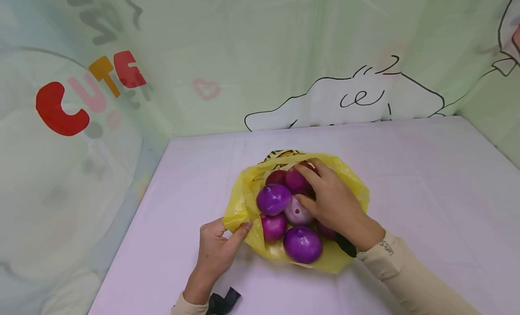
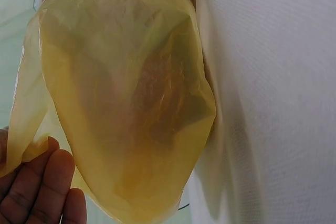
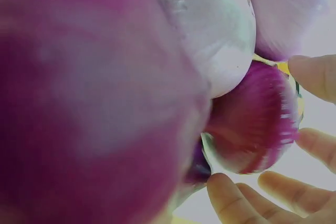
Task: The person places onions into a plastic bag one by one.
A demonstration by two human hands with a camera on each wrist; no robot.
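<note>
A yellow plastic bag (image 1: pixel 239 188) lies with its mouth wide, several purple-red onions inside. My left hand (image 1: pixel 217 245) pinches the bag's near-left rim between thumb and fingers; the left wrist view also shows the bag's side (image 2: pixel 121 129) beside the curled fingers (image 2: pixel 44 187). Over the bag's right side reaches my right hand (image 1: pixel 335 206). Its fingers spread about a red onion (image 1: pixel 297 180) at the back, thumb below it, and fingertips touch or nearly touch the onion (image 3: pixel 252 121). A paler onion (image 1: pixel 298 211) sits by the thumb, near a glossy purple onion (image 1: pixel 273 200).
The bag rests on a table with a pale lilac cover (image 1: pixel 410 193). A printed green cloth (image 1: pixel 284 48) hangs behind the table. Another purple onion (image 1: pixel 302 244) lies at the bag's near edge. Black straps (image 1: pixel 223 301) show by the wrists.
</note>
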